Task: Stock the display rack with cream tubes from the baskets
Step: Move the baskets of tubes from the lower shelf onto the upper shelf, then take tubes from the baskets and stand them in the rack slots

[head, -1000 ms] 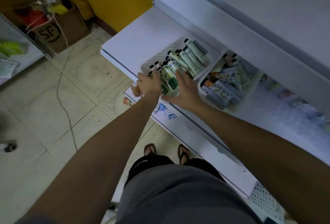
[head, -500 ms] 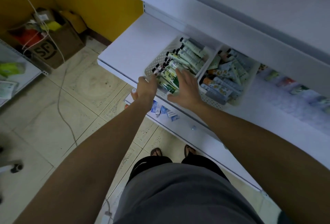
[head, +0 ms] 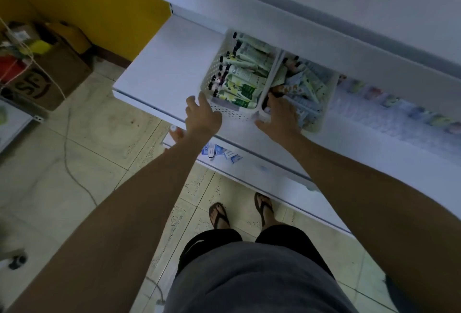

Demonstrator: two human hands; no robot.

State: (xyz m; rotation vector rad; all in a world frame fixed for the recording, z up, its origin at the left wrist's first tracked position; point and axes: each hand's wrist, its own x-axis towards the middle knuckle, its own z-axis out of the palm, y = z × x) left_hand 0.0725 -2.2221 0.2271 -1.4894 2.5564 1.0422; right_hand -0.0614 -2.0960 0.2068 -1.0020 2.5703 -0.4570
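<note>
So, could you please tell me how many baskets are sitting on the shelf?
2. The left basket holds green tubes; the right basket, close beside it, holds mixed tubes. The upper shelf may hide others.

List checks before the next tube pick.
1. Left hand touches the near corner of the white perforated plastic left basket: ok.
2. Green black-capped cream tubes lie flat inside it: ok.
3. Right hand is at the near rim of the white perforated plastic right basket: ok.
4. Right hand has a tube: cannot tell.
5. White display rack shelf has bare space left of the baskets: ok.
</note>
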